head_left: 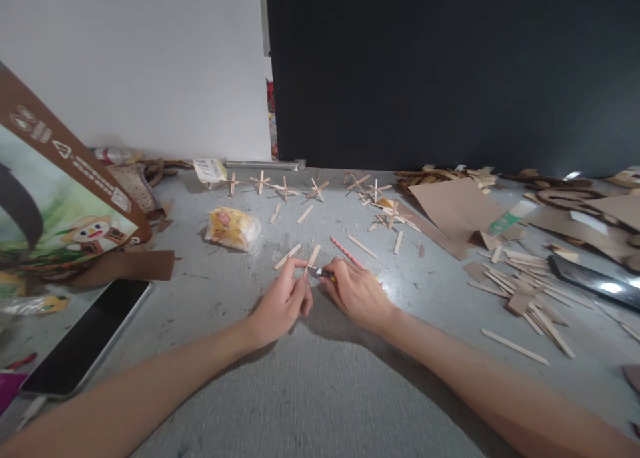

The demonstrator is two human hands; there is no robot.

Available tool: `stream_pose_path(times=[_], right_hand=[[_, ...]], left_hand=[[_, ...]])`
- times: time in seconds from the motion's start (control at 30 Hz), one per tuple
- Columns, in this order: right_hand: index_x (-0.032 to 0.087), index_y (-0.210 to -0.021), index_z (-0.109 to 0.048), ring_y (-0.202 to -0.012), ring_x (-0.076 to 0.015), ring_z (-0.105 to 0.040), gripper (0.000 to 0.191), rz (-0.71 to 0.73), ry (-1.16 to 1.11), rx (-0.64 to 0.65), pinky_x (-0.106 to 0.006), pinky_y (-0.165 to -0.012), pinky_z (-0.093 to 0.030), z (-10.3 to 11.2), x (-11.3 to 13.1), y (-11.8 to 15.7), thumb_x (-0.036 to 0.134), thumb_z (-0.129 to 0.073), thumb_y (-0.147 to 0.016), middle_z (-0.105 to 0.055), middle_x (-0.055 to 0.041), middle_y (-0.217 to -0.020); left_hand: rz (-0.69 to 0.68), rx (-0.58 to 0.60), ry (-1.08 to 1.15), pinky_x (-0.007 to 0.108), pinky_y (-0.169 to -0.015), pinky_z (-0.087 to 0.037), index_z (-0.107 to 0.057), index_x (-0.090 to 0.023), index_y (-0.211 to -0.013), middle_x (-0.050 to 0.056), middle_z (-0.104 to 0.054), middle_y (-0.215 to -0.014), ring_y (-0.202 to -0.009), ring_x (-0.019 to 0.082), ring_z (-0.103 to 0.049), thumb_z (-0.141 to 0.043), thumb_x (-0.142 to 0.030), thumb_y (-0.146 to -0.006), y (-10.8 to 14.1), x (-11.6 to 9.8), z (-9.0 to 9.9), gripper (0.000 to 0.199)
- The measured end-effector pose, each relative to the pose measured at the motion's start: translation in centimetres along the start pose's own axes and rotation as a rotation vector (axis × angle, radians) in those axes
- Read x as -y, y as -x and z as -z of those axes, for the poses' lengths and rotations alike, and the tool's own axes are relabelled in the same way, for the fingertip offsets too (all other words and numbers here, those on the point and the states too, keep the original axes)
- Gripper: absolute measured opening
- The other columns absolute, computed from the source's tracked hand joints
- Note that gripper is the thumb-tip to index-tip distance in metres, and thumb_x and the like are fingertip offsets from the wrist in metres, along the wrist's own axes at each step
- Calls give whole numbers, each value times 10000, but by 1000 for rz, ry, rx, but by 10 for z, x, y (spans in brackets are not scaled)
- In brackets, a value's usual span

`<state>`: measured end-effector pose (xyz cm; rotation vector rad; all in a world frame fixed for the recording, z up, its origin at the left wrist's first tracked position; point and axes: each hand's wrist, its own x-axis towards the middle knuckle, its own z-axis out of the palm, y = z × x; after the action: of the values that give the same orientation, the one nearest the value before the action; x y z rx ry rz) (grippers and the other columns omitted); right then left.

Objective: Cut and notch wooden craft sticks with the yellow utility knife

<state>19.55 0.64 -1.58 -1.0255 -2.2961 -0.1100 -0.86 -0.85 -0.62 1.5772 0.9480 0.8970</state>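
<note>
Between the fingertips of my left hand is a short wooden craft stick, tilted up and away from me. My right hand is closed around a utility knife, whose metal blade end meets the stick; a little yellow shows under the fingers, and most of its handle is hidden. Another craft stick lies just beyond my left fingers. Beside my right hand a red-and-white striped stick rests on the table.
Small star-shaped stick pieces stand along the back. A yellow plastic packet sits at centre left, a phone at left by a printed carton. Loose sticks, cardboard and a dark device lie at right.
</note>
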Motion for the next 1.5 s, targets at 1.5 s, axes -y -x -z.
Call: stream_pose_path(times=[1.5], right_hand=[[219,-961,-530,-701,-208,-643,332,13,95,-7,-298,-621,-397,-2,1,0,337,-297,-1167,-661,-58,-798]], left_hand=[[-5,76,265,218,-462,-237,-429,-243,-1052,-147,-355,-532,-436,76,-256,-555,-635,-1013,-6,2,-2,414]])
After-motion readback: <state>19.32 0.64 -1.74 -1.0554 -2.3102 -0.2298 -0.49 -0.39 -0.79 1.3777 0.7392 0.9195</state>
